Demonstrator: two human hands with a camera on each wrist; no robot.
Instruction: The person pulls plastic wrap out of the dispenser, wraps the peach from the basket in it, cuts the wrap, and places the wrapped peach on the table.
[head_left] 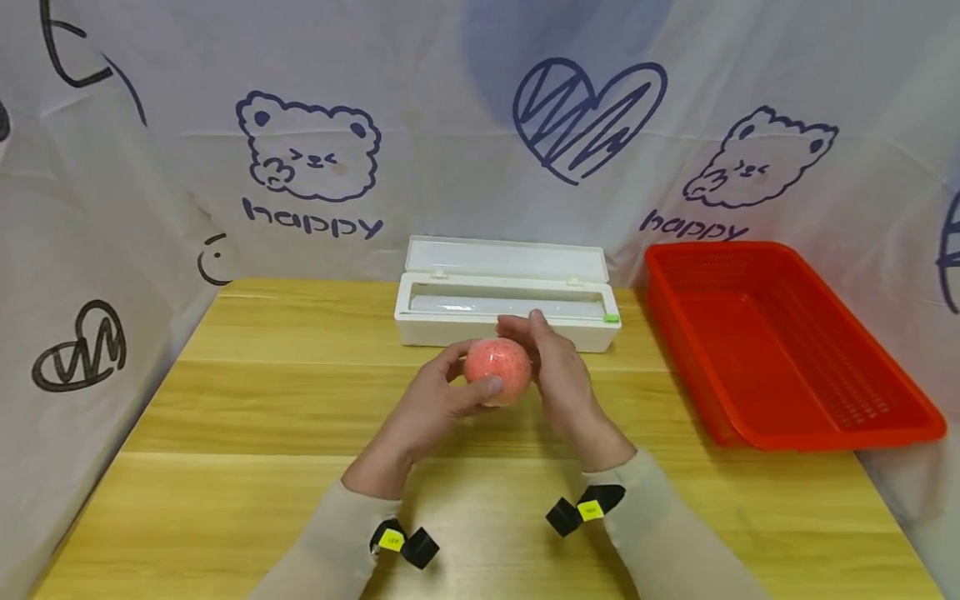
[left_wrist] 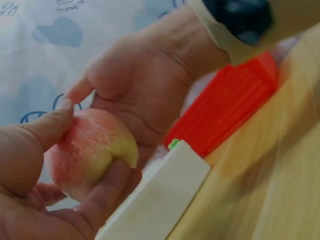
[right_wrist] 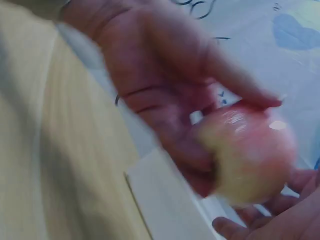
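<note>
A pink-red apple [head_left: 497, 372] with a yellow patch is held above the wooden table by my left hand [head_left: 435, 398]. Its thumb lies across the near side and its fingers curl round the other side. Glossy highlights show on the apple [left_wrist: 85, 155] in both wrist views. Close beside it on the right is my right hand [head_left: 564, 375], palm turned toward the fruit and fingers loosely extended. Whether those fingers touch the apple I cannot tell. Just behind both hands stands a white box [head_left: 435, 332] with its lid raised and a whitish roll [head_left: 480, 305] inside.
On the right of the table [head_left: 247, 417] sits a red plastic basket [head_left: 705, 392] with perforated walls, overhanging the right edge. A white cloth [head_left: 442, 108] with blue drawings hangs behind the table and along its sides. A small green piece [head_left: 611, 318] sits at the box's right corner.
</note>
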